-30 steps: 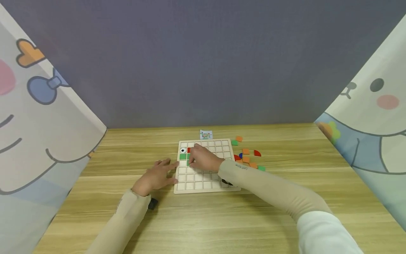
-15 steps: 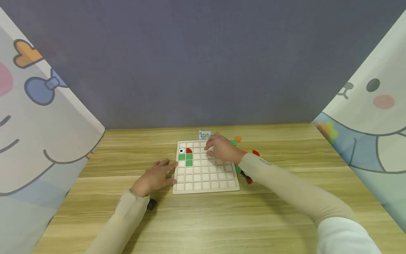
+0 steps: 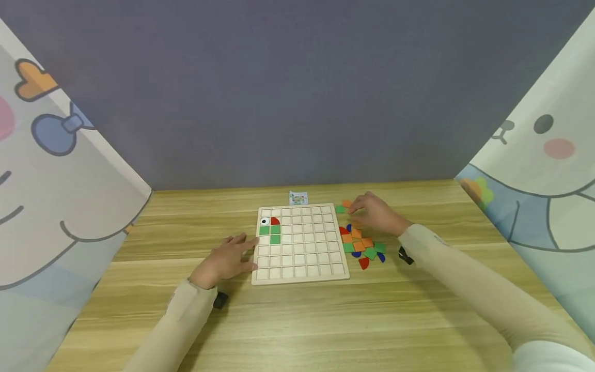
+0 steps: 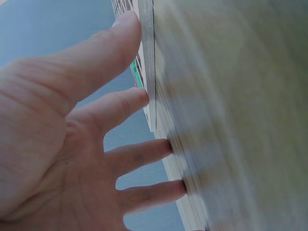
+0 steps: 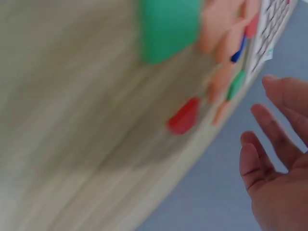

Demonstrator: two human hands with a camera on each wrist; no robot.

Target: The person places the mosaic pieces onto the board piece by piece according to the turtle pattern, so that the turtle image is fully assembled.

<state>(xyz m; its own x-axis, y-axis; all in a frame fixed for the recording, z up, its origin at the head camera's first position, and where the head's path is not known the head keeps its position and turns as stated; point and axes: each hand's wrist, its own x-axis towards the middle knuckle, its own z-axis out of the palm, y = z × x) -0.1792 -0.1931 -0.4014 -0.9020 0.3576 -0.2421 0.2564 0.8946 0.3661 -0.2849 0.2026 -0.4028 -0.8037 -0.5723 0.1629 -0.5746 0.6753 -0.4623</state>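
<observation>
A pale wooden grid board (image 3: 307, 259) lies on the table. In its upper left cells are a round eye piece (image 3: 264, 221), a red quarter-circle (image 3: 276, 221) and several green squares (image 3: 275, 239). My left hand (image 3: 225, 263) spreads its fingers at the board's left side; in the left wrist view the thumb (image 4: 126, 36) and index fingertip meet the board's edge (image 4: 149, 57), while other fingertips reach the tabletop. My right hand (image 3: 380, 214) hovers over loose pieces right of the board, fingers apart and slightly bent, nothing seen between them in the right wrist view.
Loose orange squares (image 3: 357, 234), green squares (image 3: 370, 253), blue pieces (image 3: 381, 257) and red quarter-circles (image 3: 364, 263) lie jumbled along the board's right side. A small picture card (image 3: 298, 198) sits behind the board. A grey wall (image 3: 297, 103) closes off the table's back.
My right hand has left the green squares on the board and swung right to the loose pieces, uncovering the red quarter-circle and green squares. My left hand stays at the board's edge.
</observation>
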